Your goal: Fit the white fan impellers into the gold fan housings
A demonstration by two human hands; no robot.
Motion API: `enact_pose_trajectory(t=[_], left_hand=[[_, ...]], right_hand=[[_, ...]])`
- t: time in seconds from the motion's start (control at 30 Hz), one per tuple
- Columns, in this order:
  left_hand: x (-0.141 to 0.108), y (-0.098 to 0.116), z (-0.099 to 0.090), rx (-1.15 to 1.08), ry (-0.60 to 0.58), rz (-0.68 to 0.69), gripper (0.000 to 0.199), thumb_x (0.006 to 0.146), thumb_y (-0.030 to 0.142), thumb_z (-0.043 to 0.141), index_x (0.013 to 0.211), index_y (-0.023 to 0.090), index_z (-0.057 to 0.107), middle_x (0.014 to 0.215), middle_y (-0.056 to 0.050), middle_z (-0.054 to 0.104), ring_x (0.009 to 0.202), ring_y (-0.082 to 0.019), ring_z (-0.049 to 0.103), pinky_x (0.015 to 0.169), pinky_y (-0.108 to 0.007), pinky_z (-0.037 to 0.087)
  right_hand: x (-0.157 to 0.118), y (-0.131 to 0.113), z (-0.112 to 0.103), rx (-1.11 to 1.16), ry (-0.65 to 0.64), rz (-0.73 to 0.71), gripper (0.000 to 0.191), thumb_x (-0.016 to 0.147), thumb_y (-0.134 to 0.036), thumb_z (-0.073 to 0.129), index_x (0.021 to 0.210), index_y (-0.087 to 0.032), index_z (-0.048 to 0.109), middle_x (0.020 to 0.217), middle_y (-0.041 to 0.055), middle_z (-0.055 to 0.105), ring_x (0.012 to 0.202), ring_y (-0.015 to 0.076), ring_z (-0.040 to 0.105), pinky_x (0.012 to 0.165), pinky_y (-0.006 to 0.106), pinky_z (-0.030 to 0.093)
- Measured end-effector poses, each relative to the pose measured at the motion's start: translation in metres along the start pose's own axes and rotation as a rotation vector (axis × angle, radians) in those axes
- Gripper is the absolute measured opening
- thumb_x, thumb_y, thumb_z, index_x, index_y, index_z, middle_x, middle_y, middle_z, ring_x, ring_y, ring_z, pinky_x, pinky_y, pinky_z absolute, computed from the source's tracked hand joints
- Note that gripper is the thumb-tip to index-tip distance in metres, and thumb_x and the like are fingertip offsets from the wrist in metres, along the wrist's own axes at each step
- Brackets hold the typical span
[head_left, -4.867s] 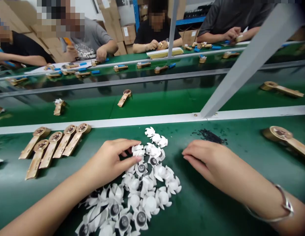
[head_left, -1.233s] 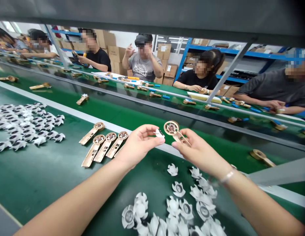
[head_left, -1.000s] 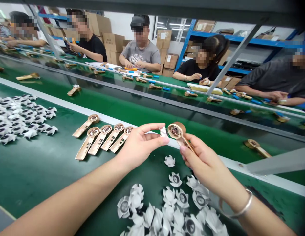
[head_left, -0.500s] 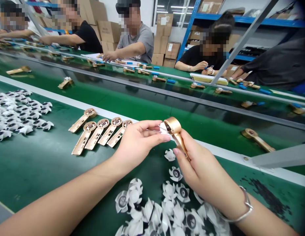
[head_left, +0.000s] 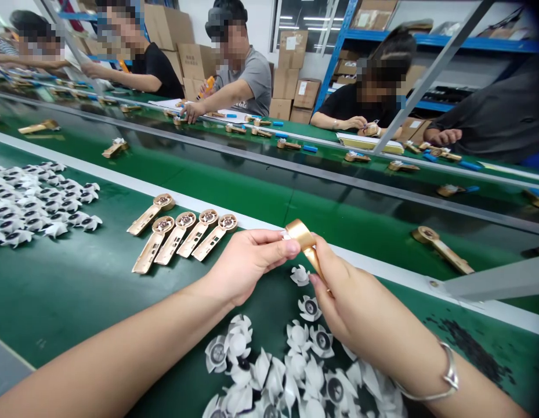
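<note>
My right hand [head_left: 339, 284] grips the handle of a gold handheld-fan housing [head_left: 300, 233], its ring tilted toward my left hand. My left hand [head_left: 252, 261] pinches a small white fan blade [head_left: 285, 235] at the ring's open side; fingers and ring hide most of it. Below my hands, loose white fan blades [head_left: 295, 371] lie heaped on the green table, some showing dark hubs. Left of my hands, several gold fan housings [head_left: 170, 239] rest side by side with their inner side up.
White fan blades [head_left: 29, 203] stand in rows at the left. Beyond the pale table edge [head_left: 369, 260] runs a green conveyor [head_left: 234, 191] carrying a gold housing [head_left: 443, 249] at the right. A grey metal post [head_left: 499, 277] juts in. Co-workers sit across the line.
The gold housing has turned, so its ring's outer side now faces me and the blade is more hidden. The conveyor housing at the right has shifted slightly left.
</note>
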State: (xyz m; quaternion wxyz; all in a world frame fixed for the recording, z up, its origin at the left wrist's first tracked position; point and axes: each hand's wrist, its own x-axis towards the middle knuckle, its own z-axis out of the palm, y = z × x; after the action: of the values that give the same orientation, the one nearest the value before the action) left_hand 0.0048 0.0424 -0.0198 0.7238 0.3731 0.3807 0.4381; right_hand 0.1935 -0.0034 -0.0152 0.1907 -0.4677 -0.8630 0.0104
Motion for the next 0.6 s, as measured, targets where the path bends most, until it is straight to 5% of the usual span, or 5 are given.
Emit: enact_pose_trajectory(t=[0.17, 0.27, 0.43, 0.5, 0.6], left_hand=[[0.009, -0.001, -0.006, 0.205, -0.015, 0.007, 0.058, 0.066, 0.044, 0.086, 0.112, 0.018, 0.063, 0.093, -0.005, 0.070, 0.070, -0.012, 0.066, 0.059, -0.022, 0.048], [0.017, -0.004, -0.013, 0.547, 0.047, 0.208, 0.059, 0.072, 0.044, 0.080, 0.121, 0.018, 0.060, 0.108, -0.010, 0.068, 0.075, -0.015, 0.065, 0.061, -0.026, 0.051], [0.021, -0.014, -0.020, 1.226, -0.396, 0.562, 0.040, 0.091, 0.024, 0.056, 0.131, 0.026, 0.062, 0.141, -0.009, 0.055, 0.129, -0.026, 0.051, 0.107, -0.040, 0.044], [0.021, -0.018, -0.020, 1.365, -0.530, 0.570, 0.040, 0.095, 0.023, 0.049, 0.133, 0.028, 0.060, 0.143, -0.007, 0.054, 0.133, -0.025, 0.048, 0.112, -0.042, 0.039], [0.022, -0.020, -0.020, 1.485, -0.562, 0.577, 0.033, 0.098, 0.031, 0.047, 0.124, 0.027, 0.067, 0.131, -0.006, 0.062, 0.125, -0.023, 0.053, 0.108, -0.039, 0.042]], right_hand=[[0.010, 0.012, -0.010, 0.312, -0.087, 0.074, 0.048, 0.100, -0.035, 0.044, 0.146, -0.019, 0.040, 0.125, 0.0122, 0.066, 0.103, 0.0233, 0.068, 0.083, 0.033, 0.057], [0.018, 0.048, -0.006, 0.098, -0.039, 0.270, 0.051, 0.102, -0.039, 0.035, 0.146, -0.014, 0.042, 0.131, 0.0164, 0.063, 0.115, 0.0283, 0.063, 0.091, 0.039, 0.053], [0.015, 0.126, 0.012, -0.189, -0.134, 0.389, 0.053, 0.098, -0.029, 0.037, 0.146, -0.004, 0.041, 0.119, 0.0234, 0.065, 0.104, 0.0325, 0.064, 0.086, 0.041, 0.050], [0.010, 0.145, 0.013, -0.212, -0.169, 0.386, 0.052, 0.095, -0.029, 0.046, 0.143, -0.009, 0.048, 0.115, 0.0201, 0.066, 0.101, 0.0317, 0.063, 0.087, 0.041, 0.049], [-0.003, 0.152, -0.005, -0.261, -0.157, 0.400, 0.041, 0.092, -0.030, 0.051, 0.129, -0.014, 0.062, 0.120, 0.0185, 0.064, 0.108, 0.0331, 0.059, 0.093, 0.043, 0.046]])
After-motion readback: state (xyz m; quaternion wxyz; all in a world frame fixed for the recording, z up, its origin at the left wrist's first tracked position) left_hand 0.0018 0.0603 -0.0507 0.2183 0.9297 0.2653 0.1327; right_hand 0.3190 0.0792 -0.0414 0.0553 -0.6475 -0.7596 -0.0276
